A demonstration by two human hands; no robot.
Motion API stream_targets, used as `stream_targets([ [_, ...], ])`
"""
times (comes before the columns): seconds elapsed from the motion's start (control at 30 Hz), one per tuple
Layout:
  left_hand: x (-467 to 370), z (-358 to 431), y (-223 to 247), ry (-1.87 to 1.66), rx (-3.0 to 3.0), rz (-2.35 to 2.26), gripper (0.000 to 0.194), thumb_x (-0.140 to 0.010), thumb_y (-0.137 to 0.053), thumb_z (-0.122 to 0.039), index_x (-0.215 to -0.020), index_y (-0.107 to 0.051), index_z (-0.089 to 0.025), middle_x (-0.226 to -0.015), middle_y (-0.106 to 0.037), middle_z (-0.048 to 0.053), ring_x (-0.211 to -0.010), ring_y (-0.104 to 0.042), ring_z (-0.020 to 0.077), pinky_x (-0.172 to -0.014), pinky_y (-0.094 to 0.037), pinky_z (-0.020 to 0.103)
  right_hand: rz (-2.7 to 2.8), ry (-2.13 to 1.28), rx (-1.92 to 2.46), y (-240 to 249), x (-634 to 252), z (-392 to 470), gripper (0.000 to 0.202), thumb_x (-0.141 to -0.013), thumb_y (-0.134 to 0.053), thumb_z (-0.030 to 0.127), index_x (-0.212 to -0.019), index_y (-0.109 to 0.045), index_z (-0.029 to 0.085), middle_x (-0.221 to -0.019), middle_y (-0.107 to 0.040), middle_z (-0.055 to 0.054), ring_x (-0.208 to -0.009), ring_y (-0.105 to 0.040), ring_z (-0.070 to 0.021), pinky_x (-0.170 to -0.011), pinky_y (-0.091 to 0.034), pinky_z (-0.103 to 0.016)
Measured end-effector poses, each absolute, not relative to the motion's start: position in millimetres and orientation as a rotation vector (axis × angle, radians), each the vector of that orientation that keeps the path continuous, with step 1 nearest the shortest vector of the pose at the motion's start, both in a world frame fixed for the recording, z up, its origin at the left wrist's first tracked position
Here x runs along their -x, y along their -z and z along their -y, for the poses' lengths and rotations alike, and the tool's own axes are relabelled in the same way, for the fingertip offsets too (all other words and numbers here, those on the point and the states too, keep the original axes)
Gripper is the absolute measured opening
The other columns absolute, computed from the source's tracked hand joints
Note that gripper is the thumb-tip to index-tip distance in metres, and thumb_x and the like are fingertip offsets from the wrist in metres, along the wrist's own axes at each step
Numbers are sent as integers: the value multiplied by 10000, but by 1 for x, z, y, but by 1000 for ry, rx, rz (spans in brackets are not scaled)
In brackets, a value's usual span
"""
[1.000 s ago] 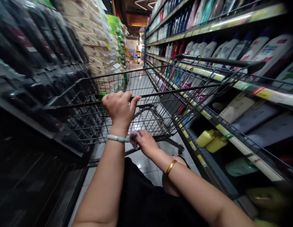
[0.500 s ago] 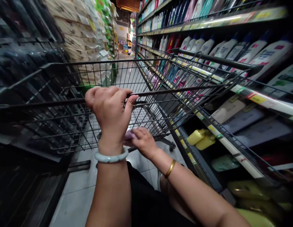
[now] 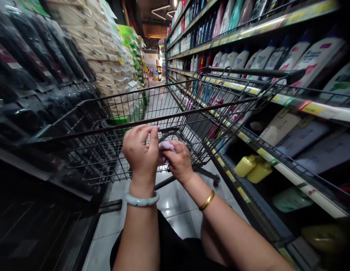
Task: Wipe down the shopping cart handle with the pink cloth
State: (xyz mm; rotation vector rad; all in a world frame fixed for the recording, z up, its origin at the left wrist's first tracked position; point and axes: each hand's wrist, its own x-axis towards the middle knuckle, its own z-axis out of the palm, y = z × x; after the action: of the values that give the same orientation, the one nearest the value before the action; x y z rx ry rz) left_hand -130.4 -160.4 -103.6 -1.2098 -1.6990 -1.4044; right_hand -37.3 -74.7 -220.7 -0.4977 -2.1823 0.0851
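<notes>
On the left, dark wrapped packets (image 3: 19, 45) stand beside a tall stack of beige packs (image 3: 87, 45), both close to the far left end of the shopping cart (image 3: 189, 113). Next comes the left hand (image 3: 141, 148), with a pale bracelet (image 3: 142, 200) around its wrist; its fingers are bent at the cart's near rail (image 3: 107, 129), but their tips are hidden, so I cannot tell whether they grasp it or only rest against it. Just right of that hand, below the rail, is the lavender cloth (image 3: 166, 146), bunched and pinched in the curled fingers of the right hand (image 3: 179, 162), which wears a gold bangle (image 3: 207, 200). Further right, the cart's handle (image 3: 256, 71) sits very near the shelf, with yellow bottles (image 3: 245, 166) lower down and white bottles (image 3: 314, 60) beyond it. The cart stands sideways across a narrow aisle, so a hard push on the rail could roll it and knock the handle into those bottles, or its other end into the packs. A loose pinch could let the cloth drop to the floor, and a trailing fold could snag on the wire.
</notes>
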Motion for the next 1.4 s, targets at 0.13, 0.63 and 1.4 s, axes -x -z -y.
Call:
stream_targets([
  [0.13,138,147,119,1303,1196,1785,325,-1042,-562,-461,-934,-796,-263,-1009,-798,68,-1032,-692,278,-983,-457,463,2340,-52,469,255,34,72,170,-1006,-674,231,-973,-832,283,-1283,-728,-63,-1177,-565,-248,-1050,-490,-415],
  [0.63,121,133,97,1358,1222,1741,409,-907,-754,-367,-1311,-704,-414,-1399,-689,12,-1474,-486,375,-1329,5,696,2362,-355,861,254,17,65,161,-939,-724,216,-904,-855,303,-1121,-705,-80,-1040,-564,-280,-863,-508,-403],
  [1.4,132,130,104,1271,1263,1754,298,-931,-731,-342,-1224,-694,-382,-1291,-731,25,-1342,-578,319,-1347,87,692,2246,-305,773,271,-44,7,244,-847,-672,100,-905,-856,250,-1119,-737,-79,-1069,-620,-241,-959,-538,-392],
])
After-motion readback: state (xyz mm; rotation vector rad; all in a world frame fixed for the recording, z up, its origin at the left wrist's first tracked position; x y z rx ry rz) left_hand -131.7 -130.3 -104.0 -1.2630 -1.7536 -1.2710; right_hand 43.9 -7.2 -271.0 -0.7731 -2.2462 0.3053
